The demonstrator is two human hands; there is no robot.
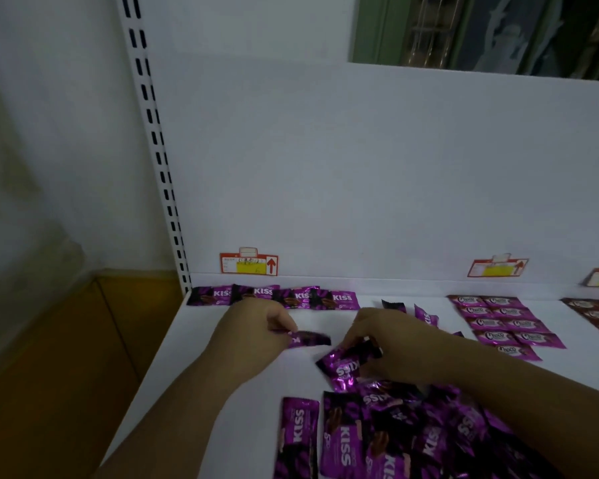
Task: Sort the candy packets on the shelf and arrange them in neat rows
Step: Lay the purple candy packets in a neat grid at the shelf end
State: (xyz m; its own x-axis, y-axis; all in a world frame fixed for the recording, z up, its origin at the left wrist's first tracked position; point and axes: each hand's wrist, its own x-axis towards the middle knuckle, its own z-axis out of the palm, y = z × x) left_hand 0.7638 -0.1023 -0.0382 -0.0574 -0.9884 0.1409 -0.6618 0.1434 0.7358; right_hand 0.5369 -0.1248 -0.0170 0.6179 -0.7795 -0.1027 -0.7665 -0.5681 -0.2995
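Four purple KISS packets (274, 297) lie flat in a slightly overlapping row along the back edge of the white shelf (194, 323), starting at its back left corner. A loose pile (395, 437) of the same packets crowds the front edge. Behind it the left hand (256, 326) pinches a blurred packet (308, 339) and the right hand (388, 344) holds a tilted packet (346, 366). Choco packets (505, 323) lie in two neat columns toward the right.
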